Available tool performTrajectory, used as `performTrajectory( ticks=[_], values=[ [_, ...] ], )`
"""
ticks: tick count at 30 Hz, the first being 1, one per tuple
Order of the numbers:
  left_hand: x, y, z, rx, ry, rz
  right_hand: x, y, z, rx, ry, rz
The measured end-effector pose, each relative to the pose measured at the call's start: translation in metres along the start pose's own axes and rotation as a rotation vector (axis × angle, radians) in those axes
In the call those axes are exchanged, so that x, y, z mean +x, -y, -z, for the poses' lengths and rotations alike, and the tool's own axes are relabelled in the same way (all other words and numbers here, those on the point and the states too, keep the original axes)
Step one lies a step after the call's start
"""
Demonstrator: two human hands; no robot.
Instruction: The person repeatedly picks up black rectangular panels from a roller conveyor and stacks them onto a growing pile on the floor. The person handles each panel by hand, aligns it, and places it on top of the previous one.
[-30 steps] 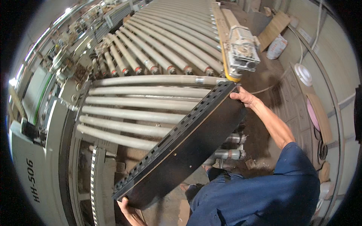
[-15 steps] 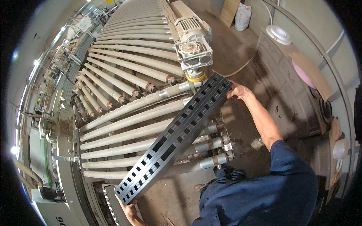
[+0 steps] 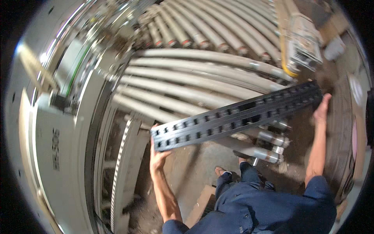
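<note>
The long black slotted rectangular bar (image 3: 226, 121), steeply diagonal half a second earlier, had levelled into a gentler slope right of centre, before the pale cylindrical metal rollers (image 3: 183, 78). The left hand (image 3: 159, 158) clasped its lower-left end, the right hand (image 3: 321, 110) its upper-right, fingers mostly hidden; seemingly, both shared its weight.

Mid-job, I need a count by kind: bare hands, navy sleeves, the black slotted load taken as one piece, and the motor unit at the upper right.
Bare hands: 2 (left hand, right hand)
Navy sleeves: 2
Black slotted load: 1, between the hands
Motor unit: 1
Total: 6
</note>
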State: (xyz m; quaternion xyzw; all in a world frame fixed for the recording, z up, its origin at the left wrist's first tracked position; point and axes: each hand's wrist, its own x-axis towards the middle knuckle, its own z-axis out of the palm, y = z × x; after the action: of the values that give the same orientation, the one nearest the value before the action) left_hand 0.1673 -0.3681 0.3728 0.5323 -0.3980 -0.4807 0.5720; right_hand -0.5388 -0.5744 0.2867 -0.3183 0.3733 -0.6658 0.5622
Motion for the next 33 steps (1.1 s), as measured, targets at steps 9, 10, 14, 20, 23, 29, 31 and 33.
performTrajectory(
  ticks=[9,10,14,20,23,29,31,33],
  values=[
    [-0.001,0.018,0.013,-0.026,0.023,-0.085,0.004,0.012,-0.011,-0.171,-0.299,0.164],
    [-0.002,0.02,0.013,-0.029,0.021,-0.076,0.006,0.011,-0.01,-0.199,-0.349,0.188],
    [-0.001,0.019,0.012,0.014,0.009,-0.088,0.0,0.014,-0.021,-0.204,-0.341,0.148],
    [0.007,0.029,0.02,-0.022,0.008,-0.101,0.007,0.017,0.01,-0.12,-0.265,0.108],
    [0.008,0.042,0.026,-0.061,-0.008,-0.114,0.0,0.021,-0.029,-0.023,-0.094,-0.047],
    [0.008,0.072,0.032,-0.057,-0.123,-0.104,0.009,0.001,-0.041,-0.193,-0.453,-0.013],
    [0.005,0.065,0.024,-0.082,-0.131,-0.191,0.003,0.001,-0.075,-0.282,-0.418,0.001],
    [-0.01,0.071,0.022,0.065,-0.168,-0.293,0.023,0.008,-0.042,-0.336,-0.288,-0.083]
  ],
)
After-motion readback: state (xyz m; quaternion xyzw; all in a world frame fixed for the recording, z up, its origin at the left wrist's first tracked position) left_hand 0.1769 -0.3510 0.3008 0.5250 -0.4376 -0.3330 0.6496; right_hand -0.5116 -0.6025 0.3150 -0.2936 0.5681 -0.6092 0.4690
